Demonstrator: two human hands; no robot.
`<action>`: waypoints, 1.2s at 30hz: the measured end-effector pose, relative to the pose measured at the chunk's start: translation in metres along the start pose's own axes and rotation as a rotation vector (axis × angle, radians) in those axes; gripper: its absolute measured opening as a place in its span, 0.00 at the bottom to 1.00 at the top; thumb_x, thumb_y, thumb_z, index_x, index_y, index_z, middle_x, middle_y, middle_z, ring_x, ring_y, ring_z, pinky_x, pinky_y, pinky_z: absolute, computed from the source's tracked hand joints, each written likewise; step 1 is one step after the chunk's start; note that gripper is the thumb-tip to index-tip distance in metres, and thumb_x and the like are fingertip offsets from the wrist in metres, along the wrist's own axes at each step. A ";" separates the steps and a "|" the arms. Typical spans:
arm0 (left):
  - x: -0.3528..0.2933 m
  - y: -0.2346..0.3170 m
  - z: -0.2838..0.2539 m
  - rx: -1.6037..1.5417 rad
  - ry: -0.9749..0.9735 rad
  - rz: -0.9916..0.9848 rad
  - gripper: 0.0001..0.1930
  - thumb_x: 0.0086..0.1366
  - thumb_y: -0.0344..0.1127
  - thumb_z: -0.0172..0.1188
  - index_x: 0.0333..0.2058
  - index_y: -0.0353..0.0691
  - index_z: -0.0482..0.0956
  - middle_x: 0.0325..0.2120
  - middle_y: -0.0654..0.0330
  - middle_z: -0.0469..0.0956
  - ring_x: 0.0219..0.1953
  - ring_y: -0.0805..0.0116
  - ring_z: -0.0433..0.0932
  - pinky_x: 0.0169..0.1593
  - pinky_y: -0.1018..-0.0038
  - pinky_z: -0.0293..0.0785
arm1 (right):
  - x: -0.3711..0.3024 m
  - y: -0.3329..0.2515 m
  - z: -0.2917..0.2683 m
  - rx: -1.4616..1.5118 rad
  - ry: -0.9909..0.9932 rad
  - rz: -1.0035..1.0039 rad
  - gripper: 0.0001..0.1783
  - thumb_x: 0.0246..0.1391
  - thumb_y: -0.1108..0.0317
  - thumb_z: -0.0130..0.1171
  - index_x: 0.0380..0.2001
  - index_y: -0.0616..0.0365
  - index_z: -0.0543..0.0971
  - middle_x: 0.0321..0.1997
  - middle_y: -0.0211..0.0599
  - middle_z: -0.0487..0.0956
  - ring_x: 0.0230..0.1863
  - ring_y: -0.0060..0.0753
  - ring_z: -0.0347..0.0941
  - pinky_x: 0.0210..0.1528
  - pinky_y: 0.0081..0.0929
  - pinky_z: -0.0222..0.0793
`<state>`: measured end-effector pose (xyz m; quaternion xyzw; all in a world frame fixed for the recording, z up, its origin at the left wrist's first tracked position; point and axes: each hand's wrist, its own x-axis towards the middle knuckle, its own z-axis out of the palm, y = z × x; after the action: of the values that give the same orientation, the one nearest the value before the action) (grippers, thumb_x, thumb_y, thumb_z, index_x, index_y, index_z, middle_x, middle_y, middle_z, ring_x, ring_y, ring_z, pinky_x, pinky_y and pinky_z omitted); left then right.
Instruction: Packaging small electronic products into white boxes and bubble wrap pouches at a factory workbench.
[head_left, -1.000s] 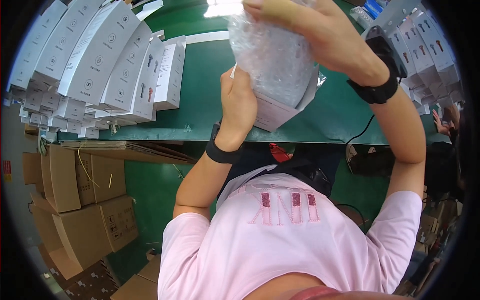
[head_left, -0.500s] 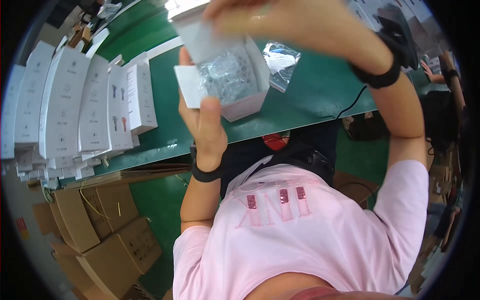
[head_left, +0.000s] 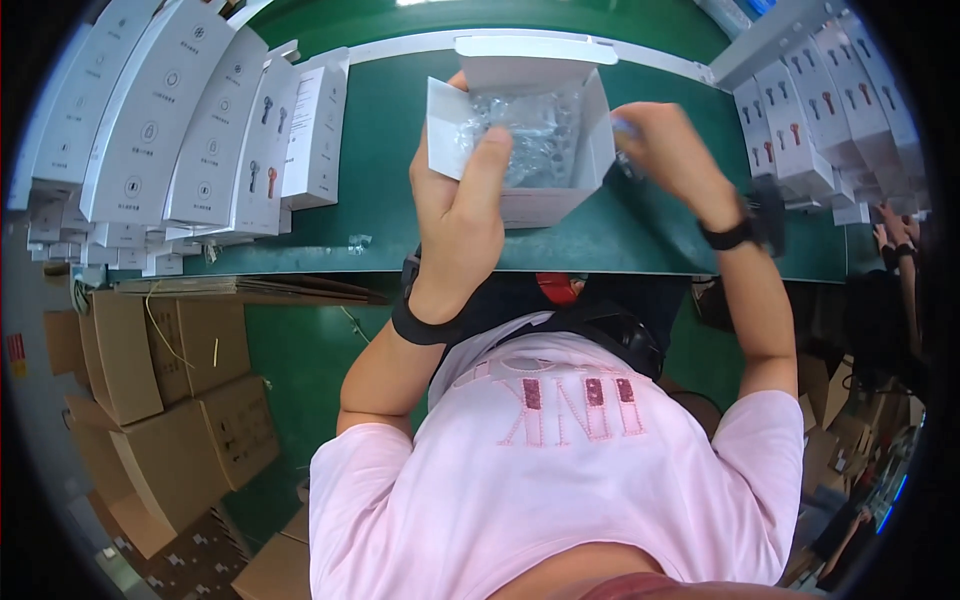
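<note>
My left hand (head_left: pixel 465 200) grips an open white cardboard box (head_left: pixel 548 208) from its left side, with the thumb over the near left part of the opening. Inside lies clear bubble wrap (head_left: pixel 530 135), filling the box; whatever it wraps cannot be made out. The lid stands raised at the far side, and a side flap leans out to the left. Just right of the box, my right hand (head_left: pixel 665 150) has its fingers closed on a small shiny plastic packet (head_left: pixel 628 168), mostly hidden and blurred by motion.
Tall white printed boxes (head_left: pixel 150 130) stand stacked at the left of the green table (head_left: pixel 385 110); more white boxes (head_left: pixel 820 100) stand at the right. Opened brown cartons (head_left: pixel 190 420) sit on the floor at lower left. Another person's hands (head_left: pixel 893 235) show at the far right.
My right hand has left the box lid and come down to the packet right of the box. My left hand still holds the box. The view has shifted.
</note>
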<state>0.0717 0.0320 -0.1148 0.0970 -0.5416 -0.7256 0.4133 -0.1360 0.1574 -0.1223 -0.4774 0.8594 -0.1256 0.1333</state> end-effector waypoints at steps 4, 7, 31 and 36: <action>-0.007 0.005 -0.008 0.087 0.013 0.064 0.23 0.67 0.28 0.50 0.60 0.27 0.64 0.46 0.60 0.74 0.46 0.77 0.70 0.50 0.79 0.66 | -0.049 -0.065 -0.085 0.962 0.518 -0.277 0.10 0.53 0.69 0.61 0.36 0.62 0.82 0.28 0.34 0.82 0.31 0.19 0.77 0.33 0.26 0.72; 0.003 0.001 0.003 0.154 -0.085 0.032 0.22 0.69 0.30 0.48 0.60 0.28 0.63 0.47 0.60 0.74 0.45 0.77 0.70 0.49 0.79 0.67 | -0.076 -0.075 -0.098 0.936 0.410 -0.381 0.15 0.54 0.77 0.60 0.47 0.63 0.79 0.46 0.37 0.79 0.42 0.27 0.77 0.43 0.24 0.75; 0.000 -0.011 0.001 0.092 0.015 0.128 0.28 0.75 0.40 0.45 0.63 0.22 0.57 0.45 0.57 0.73 0.44 0.75 0.69 0.50 0.78 0.66 | -0.043 -0.147 -0.116 -0.427 -0.314 -0.627 0.12 0.41 0.77 0.57 0.33 0.70 0.78 0.33 0.53 0.78 0.37 0.54 0.76 0.41 0.40 0.73; -0.004 -0.005 0.002 -0.039 -0.035 0.088 0.33 0.71 0.44 0.54 0.65 0.27 0.54 0.56 0.47 0.67 0.53 0.67 0.68 0.59 0.72 0.63 | -0.007 -0.185 -0.108 -0.532 -0.942 -0.377 0.20 0.46 0.61 0.59 0.36 0.69 0.77 0.30 0.56 0.79 0.35 0.55 0.77 0.40 0.41 0.74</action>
<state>0.0702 0.0365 -0.1199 0.0520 -0.5383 -0.7186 0.4371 -0.0240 0.0784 0.0428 -0.6441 0.6092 0.2998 0.3524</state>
